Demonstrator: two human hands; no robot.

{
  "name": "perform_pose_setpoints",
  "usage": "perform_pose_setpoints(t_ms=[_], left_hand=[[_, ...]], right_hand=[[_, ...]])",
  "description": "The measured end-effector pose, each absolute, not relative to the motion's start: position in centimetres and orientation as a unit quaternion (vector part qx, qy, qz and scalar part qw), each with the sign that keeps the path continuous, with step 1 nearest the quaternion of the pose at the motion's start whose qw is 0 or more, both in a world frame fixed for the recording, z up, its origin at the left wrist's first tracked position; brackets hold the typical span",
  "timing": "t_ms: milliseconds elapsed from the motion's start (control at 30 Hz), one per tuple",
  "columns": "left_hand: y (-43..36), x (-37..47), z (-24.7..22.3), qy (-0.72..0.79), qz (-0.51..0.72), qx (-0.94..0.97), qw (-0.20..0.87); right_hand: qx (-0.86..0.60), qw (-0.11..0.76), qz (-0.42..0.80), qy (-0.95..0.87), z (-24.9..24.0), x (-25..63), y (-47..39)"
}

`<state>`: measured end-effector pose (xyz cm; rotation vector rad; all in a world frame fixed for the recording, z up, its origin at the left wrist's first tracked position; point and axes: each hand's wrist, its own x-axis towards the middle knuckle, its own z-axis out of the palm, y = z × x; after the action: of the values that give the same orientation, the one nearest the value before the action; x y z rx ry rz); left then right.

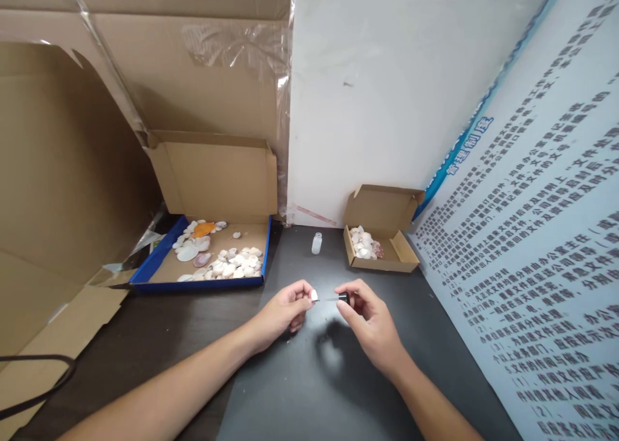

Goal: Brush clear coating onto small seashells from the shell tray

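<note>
Between thumb and fingers, my left hand (289,307) pinches a small white shell (314,295) above the dark tabletop. My right hand (368,315) grips the black cap (343,298) of a brush applicator. From that cap a thin stem (329,300) points left, and its tip is at or very near the shell; I cannot tell whether they touch. Beyond both hands, a small translucent bottle (316,243) stands uncapped on the table.
At the left, an open blue-edged box (265,260) holds many white shells and an orange piece. A smaller open cardboard box (403,254) with shells stands at the back right. Cardboard (217,80), a white panel (362,93) and a printed board (546,235) enclose the table.
</note>
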<state>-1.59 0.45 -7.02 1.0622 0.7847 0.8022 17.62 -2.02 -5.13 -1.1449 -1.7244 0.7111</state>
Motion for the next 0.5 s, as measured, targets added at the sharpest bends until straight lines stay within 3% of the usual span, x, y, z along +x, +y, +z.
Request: perform_pose_setpoints(t_ms=[133,300,500], left_hand=[[0.45,-1.62,-7.06,0.357,0.364,0.484,0.712],[0.37,-1.58,-6.91,0.358,0.368,0.478,0.712],[0.36,-1.54,-6.9,0.355,0.368,0.475,0.716]], right_hand=[[-0.486,0.45,0.229,-0.714,-5.38,17.41,-2.27],[-0.462,0.48,0.276,-0.693,-5.23,17.35,-2.4],[-0.475,0.485,0.236,-0.695,-4.93,17.41,-2.44]])
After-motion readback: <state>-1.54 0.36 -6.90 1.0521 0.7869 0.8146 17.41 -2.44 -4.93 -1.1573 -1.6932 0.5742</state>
